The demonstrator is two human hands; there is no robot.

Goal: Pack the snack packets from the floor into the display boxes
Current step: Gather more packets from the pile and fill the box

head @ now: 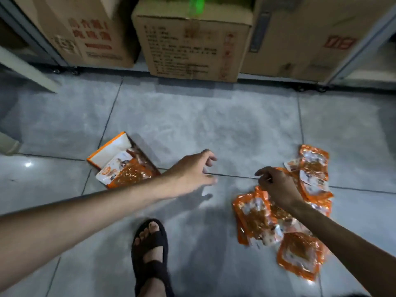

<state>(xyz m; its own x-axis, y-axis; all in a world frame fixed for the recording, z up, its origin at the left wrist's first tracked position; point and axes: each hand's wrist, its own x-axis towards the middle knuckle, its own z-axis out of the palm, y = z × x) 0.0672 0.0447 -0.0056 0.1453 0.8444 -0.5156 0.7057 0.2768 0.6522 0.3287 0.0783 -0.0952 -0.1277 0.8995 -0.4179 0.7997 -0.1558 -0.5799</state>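
The loose packets (285, 213) are heaped on the floor (214, 125) off to the right, sprawled roughly front to back. The right hand (276, 185) is already over that heap, fingers curled, though whether a packet is pinched can't be told. The half-filled box (120, 161) is parked on the left. The left hand (192, 170) is spread and empty between them, so the right gets first grab.

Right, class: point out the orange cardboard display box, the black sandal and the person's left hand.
orange cardboard display box (111, 149): head view, white inner wall.
black sandal (152, 236): head view, front strap.
left hand (190, 170): head view, back of hand.
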